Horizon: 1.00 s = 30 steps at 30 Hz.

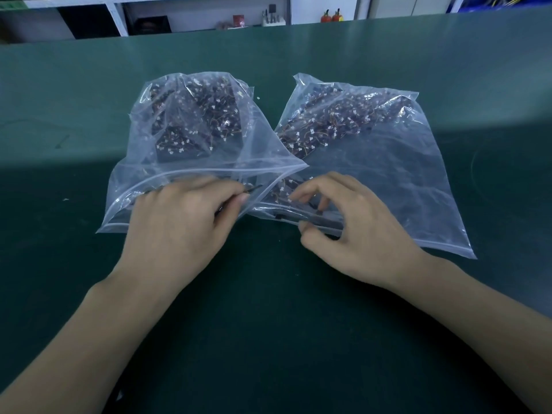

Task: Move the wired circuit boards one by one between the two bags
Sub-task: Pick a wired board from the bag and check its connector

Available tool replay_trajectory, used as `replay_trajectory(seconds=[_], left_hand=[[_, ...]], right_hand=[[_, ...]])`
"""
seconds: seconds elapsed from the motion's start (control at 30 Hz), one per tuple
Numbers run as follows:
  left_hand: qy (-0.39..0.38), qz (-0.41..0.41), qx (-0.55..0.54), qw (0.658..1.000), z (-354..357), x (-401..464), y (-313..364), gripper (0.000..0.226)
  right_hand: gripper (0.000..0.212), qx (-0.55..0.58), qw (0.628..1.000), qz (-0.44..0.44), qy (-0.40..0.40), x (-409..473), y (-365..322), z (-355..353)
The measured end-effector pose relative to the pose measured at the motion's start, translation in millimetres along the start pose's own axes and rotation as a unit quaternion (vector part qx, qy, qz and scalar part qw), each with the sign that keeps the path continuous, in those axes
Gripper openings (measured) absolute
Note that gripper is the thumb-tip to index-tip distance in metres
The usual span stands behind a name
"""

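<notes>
Two clear zip bags lie side by side on your green tabletop (pixel 89 294), both with their mouths toward you. The left bag (pixel 167 174) holds dark boards (pixel 203 115) piled in its far half, with thin wires and small white plugs showing through the plastic. The right bag (pixel 403 180) holds its own boards (pixel 337 121) in a band along its far left edge; its near right part is flat plastic. The near corner of the left bag overlaps the near left corner of the right bag.

Your left hand (pixel 179 231) rests at the mouth of the left bag, its fingers (pixel 227 192) together and curled, thumb against forefinger, pinching a thin dark board (pixel 254 187) that pokes out past the fingertips toward the right bag. How much of that piece is inside the bag you cannot tell, as the plastic blurs it.

Your right hand (pixel 352 231) is at the mouth of the right bag. Its fingers (pixel 310 186) are bent and slightly apart, tips down among a few boards and white plugs just inside the opening, while the thumb (pixel 313 234) presses the near lip of the bag. Whether they actually hold a board is not clear.

Shelves (pixel 119 13) with small items stand beyond the far edge
</notes>
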<state>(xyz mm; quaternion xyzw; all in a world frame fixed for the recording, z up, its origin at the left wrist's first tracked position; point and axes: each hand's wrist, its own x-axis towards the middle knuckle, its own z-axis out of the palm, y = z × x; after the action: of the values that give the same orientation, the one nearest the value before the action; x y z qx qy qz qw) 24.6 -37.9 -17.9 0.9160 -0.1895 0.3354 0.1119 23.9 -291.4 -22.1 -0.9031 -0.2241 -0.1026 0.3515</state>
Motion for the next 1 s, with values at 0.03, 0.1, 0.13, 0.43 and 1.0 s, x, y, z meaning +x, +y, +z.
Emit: replay_trajectory(seconds=[0.03, 0.1, 0.13, 0.43, 1.0], left_hand=[[0.004, 0.021, -0.018, 1.000, 1, 0, 3, 0.015], [0.013, 0.058, -0.057, 0.997, 2, -1, 11, 0.017], [0.021, 0.072, -0.073, 0.995, 3, -2, 14, 0.017], [0.079, 0.098, -0.127, 0.984, 1, -3, 27, 0.014], [-0.030, -0.118, -0.375, 0.919, 7, -6, 43, 0.014]], right_hand=[[0.022, 0.017, 1.000, -0.002, 0.008, 0, 0, 0], [0.027, 0.068, 0.998, 0.005, 0.018, 0, -1, 0], [0.034, 0.092, 0.995, 0.014, 0.018, 1, 0, -1], [0.025, 0.240, 0.971, 0.016, -0.003, 3, -5, -1], [0.014, 0.228, 0.973, -0.007, 0.023, 2, -2, 2]])
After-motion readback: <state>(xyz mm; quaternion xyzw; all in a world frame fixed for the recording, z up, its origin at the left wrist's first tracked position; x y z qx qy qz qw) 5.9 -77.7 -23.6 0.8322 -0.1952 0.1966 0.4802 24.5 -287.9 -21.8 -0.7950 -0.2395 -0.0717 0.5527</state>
